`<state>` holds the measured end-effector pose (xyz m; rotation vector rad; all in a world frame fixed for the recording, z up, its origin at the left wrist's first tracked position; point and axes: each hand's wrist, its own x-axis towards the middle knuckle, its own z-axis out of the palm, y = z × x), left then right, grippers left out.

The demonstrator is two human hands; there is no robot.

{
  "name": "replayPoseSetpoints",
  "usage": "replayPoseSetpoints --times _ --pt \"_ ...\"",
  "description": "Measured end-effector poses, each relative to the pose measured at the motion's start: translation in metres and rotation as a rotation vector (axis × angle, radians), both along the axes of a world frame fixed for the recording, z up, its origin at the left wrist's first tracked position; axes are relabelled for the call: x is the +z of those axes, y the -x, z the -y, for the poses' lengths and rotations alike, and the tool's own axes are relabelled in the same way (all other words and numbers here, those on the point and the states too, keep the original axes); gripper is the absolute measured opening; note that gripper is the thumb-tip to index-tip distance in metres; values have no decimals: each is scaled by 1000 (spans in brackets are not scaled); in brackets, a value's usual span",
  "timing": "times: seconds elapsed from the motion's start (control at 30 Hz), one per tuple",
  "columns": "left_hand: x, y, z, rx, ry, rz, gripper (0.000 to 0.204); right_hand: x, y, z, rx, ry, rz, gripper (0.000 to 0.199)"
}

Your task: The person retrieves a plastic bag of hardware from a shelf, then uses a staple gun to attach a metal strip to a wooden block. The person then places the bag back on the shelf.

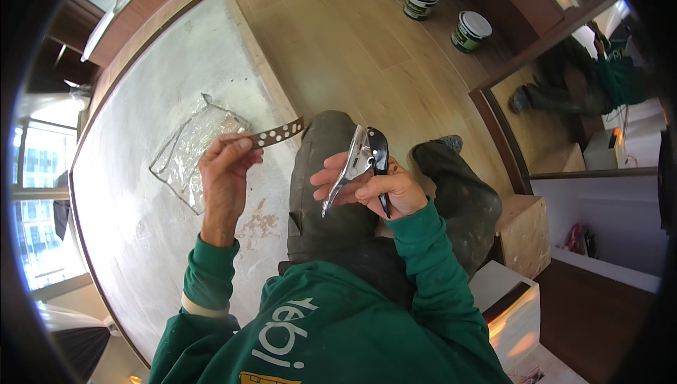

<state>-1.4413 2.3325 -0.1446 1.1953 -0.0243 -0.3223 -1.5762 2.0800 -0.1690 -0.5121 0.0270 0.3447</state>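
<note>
A thin brown strip [279, 133] full of round holes is pinched between the thumb and fingers of my left hand [224, 167]. It points right, its free end above my knee. My right hand [400, 190] holds a silver hole punch [361, 157] with a black handle, the thumb across it and the other fingers behind. The punch and the strip are apart, with a gap between them over my thigh. Beneath my left hand, a crumpled clear plastic bag [185, 155] with a dark edge lies on a pale, worn board [127, 236].
Several lidded buckets, one a white-topped bucket [470, 31], stand on the wooden floor [338, 38] at the far right. A large mirror [564, 109] leans at the right. Beside my right leg are a wooden block [523, 232] and a white box [493, 289].
</note>
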Motion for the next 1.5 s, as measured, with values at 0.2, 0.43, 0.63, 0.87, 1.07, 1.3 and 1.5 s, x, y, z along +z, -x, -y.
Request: replayPoseSetpoints --times 0.2,0.43,0.63,0.87,1.07,1.3,1.5 --pt "24 -9 33 -30 146 -3 7 11 7 11 -57 140 236 53" --pt "21 -10 34 -26 159 50 3 30 5 21 -21 420 311 44" --pt "23 -13 38 36 195 -23 10 27 -8 18 -11 469 317 42" --pt "37 -8 44 23 68 44 16 32 -20 10 -192 795 428 40" --pt "65 4 47 -21 71 179 21 31 -30 8 -386 1059 585 42" --pt "89 20 58 -94 157 315 27 24 -38 9 -390 1148 612 46" --pt "81 22 73 -71 34 370 29 17 -39 5 -365 1170 531 50"
